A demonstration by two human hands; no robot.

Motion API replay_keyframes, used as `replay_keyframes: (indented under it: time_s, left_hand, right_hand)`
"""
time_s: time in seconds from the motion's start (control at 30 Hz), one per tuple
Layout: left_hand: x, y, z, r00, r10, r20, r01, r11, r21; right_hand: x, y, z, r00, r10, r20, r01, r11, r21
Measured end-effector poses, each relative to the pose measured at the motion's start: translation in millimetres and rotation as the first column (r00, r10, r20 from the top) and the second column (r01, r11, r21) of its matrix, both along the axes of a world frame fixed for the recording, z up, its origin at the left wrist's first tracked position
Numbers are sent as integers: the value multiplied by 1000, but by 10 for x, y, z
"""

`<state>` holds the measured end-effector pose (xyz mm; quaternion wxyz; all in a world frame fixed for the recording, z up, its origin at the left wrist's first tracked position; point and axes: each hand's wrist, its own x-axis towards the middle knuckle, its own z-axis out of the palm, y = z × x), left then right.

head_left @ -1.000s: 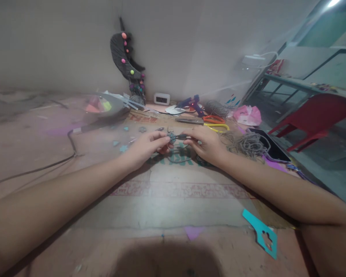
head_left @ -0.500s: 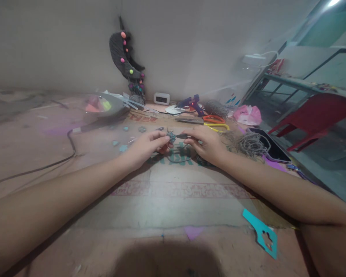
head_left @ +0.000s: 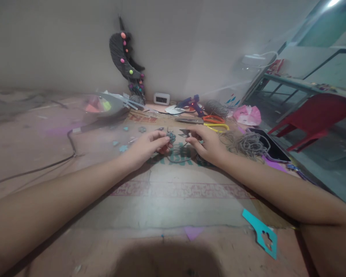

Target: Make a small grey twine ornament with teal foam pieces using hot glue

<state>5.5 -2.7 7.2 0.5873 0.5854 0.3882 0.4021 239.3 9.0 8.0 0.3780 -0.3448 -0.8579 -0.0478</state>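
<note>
Between the thumb and fingers of my left hand (head_left: 155,143) is a small grey-teal bundle of yarn (head_left: 171,136), its exact shape too small to tell. My right hand (head_left: 206,143) grips a small pair of thread snips (head_left: 184,133), their two dark blades apart and pointing left at the bundle without touching it. A thin grey strand (head_left: 177,161) loops below, between both hands. Near my left hand lie a blue flower cutout (head_left: 123,148) and a grey flower shape (head_left: 142,129). Beyond my right hand rest large scissors (head_left: 190,120) with a yellow handle.
Loose grey yarn (head_left: 252,144) lies right, beside a dark tablet-like device (head_left: 272,146). Behind stand a glue gun (head_left: 193,104) and a white clock (head_left: 162,99). A bowl (head_left: 115,107) is at back left. A turquoise cutout sheet (head_left: 261,232) lies front right on the table.
The snips have opened and drawn back slightly to the right from the yarn bundle; before, their blades were closed against it. My left hand has stayed in place.
</note>
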Motion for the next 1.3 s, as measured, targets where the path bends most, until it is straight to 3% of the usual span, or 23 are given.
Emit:
replay_keyframes:
  time_s: [0.3,0.8,0.87,0.97,1.1,1.3]
  left_hand:
    - [7,-24,39,1000,-5,-23,5,1000,20]
    - [9,-15,47,998,49,-40,-49,999,16]
    - [3,-15,34,998,40,-53,-38,999,39]
    - [-7,-20,-2,997,-24,-75,31,995,95]
    - [-18,-29,-46,991,-102,-89,113,985,132]
    - [-17,-34,-62,986,-118,-121,133,983,125]
  right_hand:
    - [1,3,19,996,35,78,-35,999,5]
    - [6,-20,36,996,73,56,-73,997,5]
    - [-5,-38,40,998,63,-17,-64,997,-40]
    - [-60,-97,57,989,-5,-145,-27,975,-219]
    - [-162,-167,57,975,-42,-218,-57,902,-428]
    - [-185,-163,3,961,-15,-277,-151,809,-568]
